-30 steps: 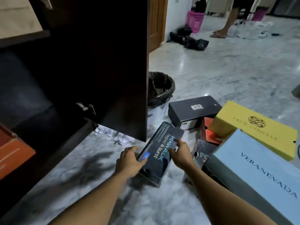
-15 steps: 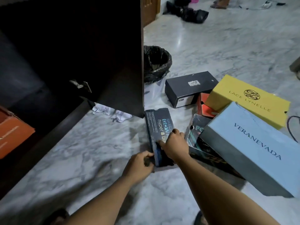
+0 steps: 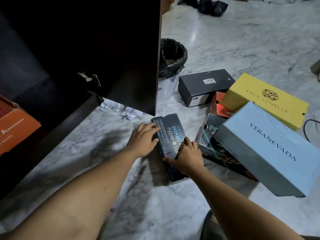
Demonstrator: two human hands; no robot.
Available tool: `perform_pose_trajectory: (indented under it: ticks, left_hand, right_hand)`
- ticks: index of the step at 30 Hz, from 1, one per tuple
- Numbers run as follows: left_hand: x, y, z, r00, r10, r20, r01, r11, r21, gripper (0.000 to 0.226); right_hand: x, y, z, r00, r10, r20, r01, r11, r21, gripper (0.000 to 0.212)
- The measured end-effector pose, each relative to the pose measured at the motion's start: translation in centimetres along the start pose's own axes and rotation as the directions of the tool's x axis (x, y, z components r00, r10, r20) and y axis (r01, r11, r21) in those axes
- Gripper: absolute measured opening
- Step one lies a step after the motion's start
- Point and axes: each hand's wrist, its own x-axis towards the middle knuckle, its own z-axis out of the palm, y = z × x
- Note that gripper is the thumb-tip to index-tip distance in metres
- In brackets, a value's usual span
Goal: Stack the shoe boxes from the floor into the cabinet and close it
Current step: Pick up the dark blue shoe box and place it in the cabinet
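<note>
A dark blue shoe box with pale lettering lies on the marble floor just in front of the open cabinet door. My left hand grips its left side, fingers spread over the lid. My right hand clasps its near right edge. To the right lies a pile: a light blue box on top, a yellow box, a red-orange box, a dark patterned box and a black box. An orange box sits inside the cabinet at the left.
A bin lined with a black bag stands behind the door's edge. Crumpled white paper lies under the door. Dark bags sit far back. A black cable curls at the right edge.
The dark blue box has turned to lie lengthwise away from me. My left hand moved from its near end up to its left side. The view has tilted down.
</note>
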Motion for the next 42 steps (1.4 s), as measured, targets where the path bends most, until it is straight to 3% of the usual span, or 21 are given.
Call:
perform_pose_trajectory:
  ticks: [3, 6, 11, 15, 17, 20, 22, 26, 30, 34, 39, 42]
  left_hand:
    - [0.7, -0.4, -0.5, 0.981, -0.007, 0.191, -0.025, 0.986, 0.163, 0.066]
    - [-0.4, -1.5, -0.4, 0.979, -0.047, 0.201, -0.005, 0.967, 0.253, 0.073]
    - [-5.3, -4.2, 0.3, 0.979, -0.205, 0.006, 0.199, 0.958, 0.207, 0.075]
    - [-9.2, -4.9, 1.2, 0.890, -0.395, -0.229, 0.435, 0.886, 0.160, 0.070]
    - [-10.6, -5.5, 1.8, 0.848, -0.420, -0.322, 0.475, 0.873, 0.111, 0.069]
    - [-11.8, -6.8, 2.1, 0.826, -0.407, -0.390, 0.398, 0.911, -0.106, 0.077]
    - [-12.0, -8.0, 2.2, 0.820, -0.479, -0.312, 0.377, 0.864, -0.335, 0.092]
    - [-11.7, -10.5, 3.3, 0.855, -0.517, -0.052, 0.370, 0.677, -0.637, 0.122]
    - [-11.2, -10.6, 3.4, 0.880, -0.468, -0.088, 0.295, 0.681, -0.670, 0.115]
    - [-11.3, -9.8, -0.5, 0.863, -0.461, -0.208, 0.237, 0.731, -0.640, 0.102]
    - [-11.7, -8.3, -9.8, 0.758, -0.509, -0.407, 0.214, 0.785, -0.582, 0.123]
    - [-12.2, -7.4, -16.9, 0.679, -0.498, -0.539, 0.100, 0.790, -0.605, 0.135]
  right_hand:
    - [-0.5, 0.4, 0.6, 0.992, -0.125, 0.018, 0.126, 0.992, -0.031, 0.111]
    - [-0.6, 0.5, 0.4, 0.973, -0.224, 0.058, 0.224, 0.974, -0.002, 0.112]
    - [0.7, -0.9, -0.7, 0.914, -0.375, 0.157, 0.365, 0.927, 0.086, 0.109]
    - [2.3, -1.9, -0.9, 0.910, -0.398, 0.117, 0.394, 0.917, 0.058, 0.092]
    - [2.6, -1.4, -0.6, 0.933, -0.351, 0.080, 0.346, 0.936, 0.065, 0.088]
    - [2.4, -0.3, 0.5, 0.980, -0.188, 0.069, 0.164, 0.950, 0.266, 0.107]
    - [2.0, 0.1, 1.9, 0.992, -0.102, 0.074, 0.053, 0.872, 0.487, 0.111]
    - [0.8, 0.0, 4.2, 0.997, -0.073, 0.014, 0.035, 0.625, 0.780, 0.075]
    - [0.3, -0.5, 4.5, 0.990, -0.138, -0.035, 0.101, 0.507, 0.856, 0.085]
    - [0.6, -2.5, 1.1, 0.981, -0.161, -0.110, 0.174, 0.472, 0.864, 0.087]
    - [-0.4, -6.8, -7.8, 0.941, -0.222, -0.256, 0.330, 0.434, 0.838, 0.078]
    - [-1.6, -9.8, -13.9, 0.891, -0.235, -0.389, 0.454, 0.414, 0.789, 0.080]
